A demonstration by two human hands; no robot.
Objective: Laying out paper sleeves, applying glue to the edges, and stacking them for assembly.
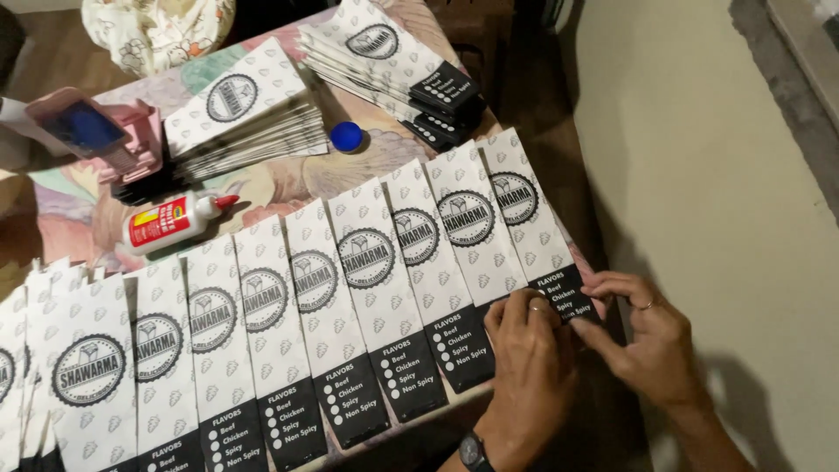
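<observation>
Glue bottle [175, 222] behind overlapping sleeves [350, 288]

My left hand [529, 367] hid the bottom of the second-last paper sleeve [476, 232]; leftmost sleeves [17, 385] were cropped.

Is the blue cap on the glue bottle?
No, the blue cap lies alone on the table, apart from the glue bottle, which shows a red tip.

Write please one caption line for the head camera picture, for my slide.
Both hands, left hand and right hand, press the end paper sleeve of an overlapping row, glue bottle nearby.
</observation>
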